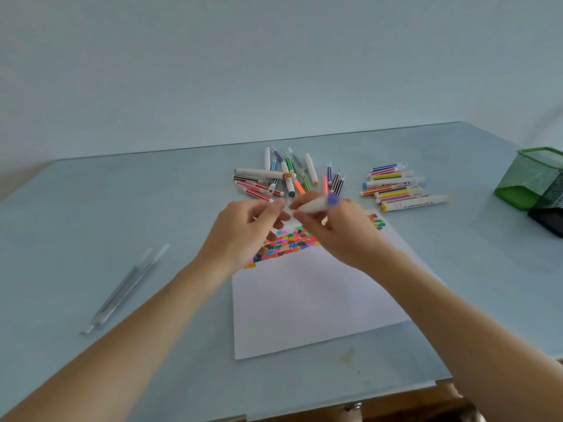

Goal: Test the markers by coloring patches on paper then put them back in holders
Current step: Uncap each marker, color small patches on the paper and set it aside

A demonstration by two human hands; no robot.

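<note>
Head view | white marker w/ purple cap [316, 204] held above paper [307, 303], right hand [338, 229] fingers curled round barrel, left hand [243, 229] fingers pinching its near end, prob. to uncap or recap; blurred | untested pile [283, 178] vs sorted row [399, 187] behind paper | green mesh holder [530, 178] far right | pale blue table [91, 208], plain wall

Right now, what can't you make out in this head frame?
- Marker tip and cap: blurred, covered by the fingers of the left hand and right hand.
- Top rows of patches on the paper: hidden behind both hands.
- Green mesh holder and the dark holder beside it: cut off by the right edge, contents unseen.
- Print on the thick markers: too small to read.
</note>
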